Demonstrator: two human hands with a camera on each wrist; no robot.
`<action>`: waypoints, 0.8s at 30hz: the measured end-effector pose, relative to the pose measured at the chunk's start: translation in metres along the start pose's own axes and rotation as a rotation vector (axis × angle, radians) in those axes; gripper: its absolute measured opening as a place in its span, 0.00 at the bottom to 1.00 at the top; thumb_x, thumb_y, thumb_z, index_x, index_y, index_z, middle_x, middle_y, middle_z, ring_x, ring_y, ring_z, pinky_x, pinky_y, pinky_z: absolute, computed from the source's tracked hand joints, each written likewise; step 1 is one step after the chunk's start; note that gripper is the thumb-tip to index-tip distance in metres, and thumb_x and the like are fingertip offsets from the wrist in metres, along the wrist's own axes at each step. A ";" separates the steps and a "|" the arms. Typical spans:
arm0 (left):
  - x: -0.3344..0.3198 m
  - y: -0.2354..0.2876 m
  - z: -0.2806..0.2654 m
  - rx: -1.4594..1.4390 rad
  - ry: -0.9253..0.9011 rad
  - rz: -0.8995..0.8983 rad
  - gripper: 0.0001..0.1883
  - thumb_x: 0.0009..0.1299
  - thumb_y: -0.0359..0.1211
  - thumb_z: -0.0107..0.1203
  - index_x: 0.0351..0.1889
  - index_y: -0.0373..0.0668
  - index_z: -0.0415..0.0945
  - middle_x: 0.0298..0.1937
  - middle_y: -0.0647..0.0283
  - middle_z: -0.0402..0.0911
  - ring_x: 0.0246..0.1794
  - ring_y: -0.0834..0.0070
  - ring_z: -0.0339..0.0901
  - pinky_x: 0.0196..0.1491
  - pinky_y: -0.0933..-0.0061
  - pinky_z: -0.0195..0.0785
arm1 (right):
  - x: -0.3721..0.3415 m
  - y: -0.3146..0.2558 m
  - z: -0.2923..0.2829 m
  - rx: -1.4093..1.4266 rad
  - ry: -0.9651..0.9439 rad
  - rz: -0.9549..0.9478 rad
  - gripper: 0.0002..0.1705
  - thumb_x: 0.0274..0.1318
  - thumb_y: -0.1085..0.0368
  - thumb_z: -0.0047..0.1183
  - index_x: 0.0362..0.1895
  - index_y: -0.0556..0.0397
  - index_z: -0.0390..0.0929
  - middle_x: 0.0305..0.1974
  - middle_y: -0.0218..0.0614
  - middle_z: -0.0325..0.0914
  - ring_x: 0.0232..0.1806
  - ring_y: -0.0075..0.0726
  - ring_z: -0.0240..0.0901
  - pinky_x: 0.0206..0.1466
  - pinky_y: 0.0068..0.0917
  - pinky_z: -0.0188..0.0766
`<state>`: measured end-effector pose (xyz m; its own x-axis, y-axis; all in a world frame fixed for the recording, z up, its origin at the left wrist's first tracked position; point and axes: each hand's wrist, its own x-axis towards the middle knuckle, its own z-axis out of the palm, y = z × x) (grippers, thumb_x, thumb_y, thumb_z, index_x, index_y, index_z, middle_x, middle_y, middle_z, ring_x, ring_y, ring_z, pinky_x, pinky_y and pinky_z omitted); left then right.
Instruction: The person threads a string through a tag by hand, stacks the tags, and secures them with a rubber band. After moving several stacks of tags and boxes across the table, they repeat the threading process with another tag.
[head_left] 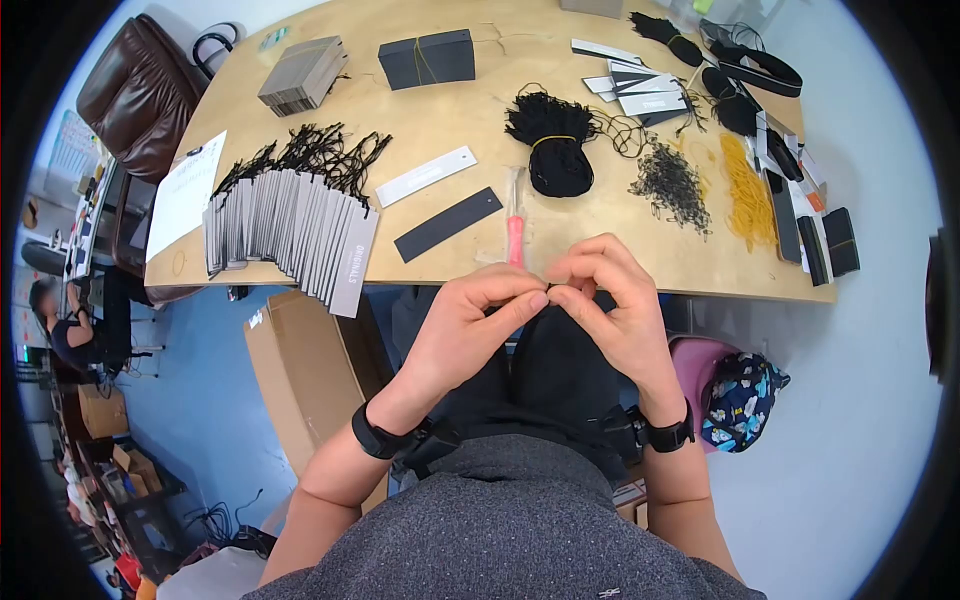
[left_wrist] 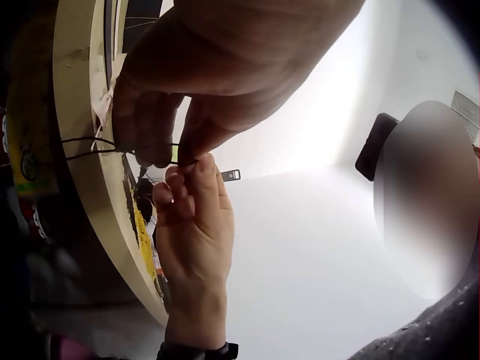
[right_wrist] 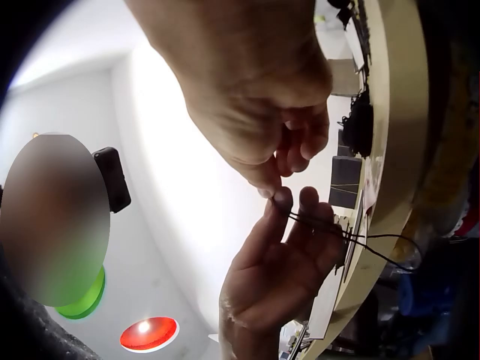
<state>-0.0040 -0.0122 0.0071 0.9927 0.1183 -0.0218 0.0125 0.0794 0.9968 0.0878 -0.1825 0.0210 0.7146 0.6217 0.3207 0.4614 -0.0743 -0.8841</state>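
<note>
Over the lap, just off the table's front edge, both hands meet at their fingertips. A thin black cord (right_wrist: pixel 375 236) is pinched between thumb and finger of my left hand (head_left: pixel 470 325). It runs double across that hand's fingers and trails off as a loop in the right wrist view. The thumb and index finger of my right hand (head_left: pixel 625 310) pinch the cord's end right against the left fingertips, which hide the end itself. Nearest on the table lie a pink-handled tool (head_left: pixel 515 235), a black tag (head_left: pixel 448 224) and a white tag (head_left: pixel 427 176).
Fanned grey tags with black cords (head_left: pixel 290 225) overhang the table's front edge at left. Banded stacks (head_left: pixel 427 60) stand behind. Rightward lie a black cord bundle (head_left: pixel 560 165), small black pins (head_left: pixel 672 185) and yellow bands (head_left: pixel 747 190). A cardboard box (head_left: pixel 300 360) stands below.
</note>
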 end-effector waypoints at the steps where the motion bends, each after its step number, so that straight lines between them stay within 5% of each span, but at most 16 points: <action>1: 0.000 0.001 0.000 0.040 -0.001 0.030 0.10 0.75 0.32 0.58 0.44 0.32 0.82 0.41 0.66 0.82 0.41 0.83 0.75 0.47 0.81 0.67 | -0.001 0.001 0.000 0.000 0.001 0.000 0.08 0.54 0.73 0.64 0.39 0.57 0.82 0.39 0.33 0.73 0.30 0.23 0.71 0.33 0.20 0.69; 3: 0.000 0.001 0.001 0.081 -0.001 0.060 0.10 0.75 0.31 0.58 0.44 0.33 0.82 0.40 0.66 0.82 0.40 0.83 0.75 0.46 0.81 0.67 | -0.004 0.003 -0.001 -0.013 -0.033 -0.023 0.05 0.57 0.74 0.62 0.38 0.59 0.80 0.39 0.34 0.73 0.30 0.24 0.71 0.34 0.20 0.69; 8: -0.002 0.000 0.011 -0.353 0.012 -0.115 0.07 0.75 0.30 0.58 0.43 0.35 0.81 0.36 0.69 0.81 0.36 0.86 0.73 0.43 0.82 0.67 | -0.006 0.008 0.003 0.035 -0.006 0.039 0.04 0.60 0.73 0.58 0.38 0.60 0.76 0.39 0.36 0.71 0.32 0.27 0.72 0.36 0.23 0.70; 13: -0.003 -0.009 0.011 -0.175 0.084 -0.120 0.06 0.72 0.28 0.60 0.42 0.35 0.82 0.36 0.69 0.82 0.35 0.87 0.74 0.42 0.84 0.67 | -0.005 0.007 -0.008 -0.035 -0.054 0.087 0.05 0.62 0.71 0.57 0.40 0.59 0.76 0.38 0.38 0.71 0.35 0.32 0.74 0.37 0.26 0.71; 17: -0.002 -0.013 0.006 -0.176 0.137 -0.092 0.06 0.70 0.28 0.62 0.41 0.36 0.83 0.35 0.68 0.83 0.33 0.87 0.73 0.38 0.84 0.65 | 0.003 0.053 -0.045 -0.740 0.315 0.111 0.07 0.59 0.66 0.58 0.39 0.56 0.80 0.40 0.43 0.73 0.38 0.47 0.77 0.40 0.40 0.73; 24: 0.000 -0.016 0.002 -0.188 0.123 -0.106 0.04 0.70 0.25 0.61 0.41 0.35 0.83 0.35 0.71 0.81 0.36 0.89 0.74 0.40 0.85 0.65 | 0.019 0.086 -0.072 -0.982 0.375 0.220 0.05 0.55 0.65 0.59 0.31 0.53 0.82 0.35 0.40 0.74 0.39 0.51 0.76 0.40 0.43 0.73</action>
<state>-0.0040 -0.0152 -0.0084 0.9648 0.2186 -0.1465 0.0821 0.2792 0.9567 0.1788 -0.2333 -0.0242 0.8721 0.2518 0.4196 0.4046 -0.8533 -0.3290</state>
